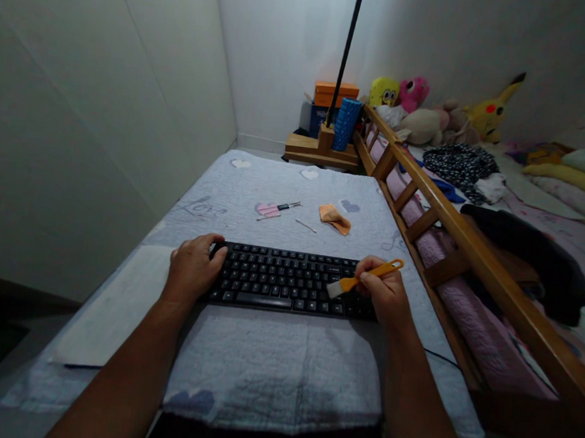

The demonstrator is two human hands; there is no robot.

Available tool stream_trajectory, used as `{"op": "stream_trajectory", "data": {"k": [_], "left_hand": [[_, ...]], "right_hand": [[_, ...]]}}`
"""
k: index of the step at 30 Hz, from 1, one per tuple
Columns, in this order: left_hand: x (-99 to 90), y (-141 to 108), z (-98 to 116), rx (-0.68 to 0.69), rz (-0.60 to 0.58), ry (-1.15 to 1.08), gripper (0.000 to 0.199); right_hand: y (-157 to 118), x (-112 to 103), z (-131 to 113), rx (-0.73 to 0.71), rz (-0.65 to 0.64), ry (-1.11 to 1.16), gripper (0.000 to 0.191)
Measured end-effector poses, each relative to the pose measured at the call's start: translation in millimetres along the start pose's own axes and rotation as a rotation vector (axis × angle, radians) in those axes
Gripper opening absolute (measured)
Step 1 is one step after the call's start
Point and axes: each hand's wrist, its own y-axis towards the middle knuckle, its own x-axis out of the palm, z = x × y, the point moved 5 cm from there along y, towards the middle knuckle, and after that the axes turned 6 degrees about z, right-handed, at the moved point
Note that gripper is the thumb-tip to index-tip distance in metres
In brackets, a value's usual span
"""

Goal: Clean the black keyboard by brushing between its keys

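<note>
A black keyboard [278, 278] lies flat across the cloth-covered table in front of me. My left hand [194, 265] grips the keyboard's left end, thumb on top at the corner. In my right hand [380, 288] is a yellow-handled brush [363, 275], pinched between thumb and fingers. Its pale bristles point left and down, at the keys on the keyboard's right part; whether they touch is hard to tell. Beyond the keyboard lie a pink-handled tool with a thin metal tip [273, 209], a cotton swab [305, 226] and a crumpled orange cloth [335, 219].
A wooden bed rail [427, 195] runs along the table's right side, with clothes and plush toys behind it. A white flat board [121, 307] lies at the left. At the far end stand a lamp pole [347, 49] and a blue roller [346, 124].
</note>
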Motion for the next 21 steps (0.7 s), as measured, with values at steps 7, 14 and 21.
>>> {"op": "stream_trajectory", "data": {"k": [7,14,21], "left_hand": [[-0.3,-1,0,-0.009,-0.01,0.002,0.046],[1.1,0,-1,0.005,0.011,-0.002,0.044],[0.2,0,0,0.002,0.005,-0.013,0.046]], "right_hand": [[-13,47,3,0.104,-0.335,0.122,0.014],[-14,58,2,0.032,-0.397,-0.025,0.009],[-7,39,-1,-0.029,-0.212,-0.017,0.009]]}}
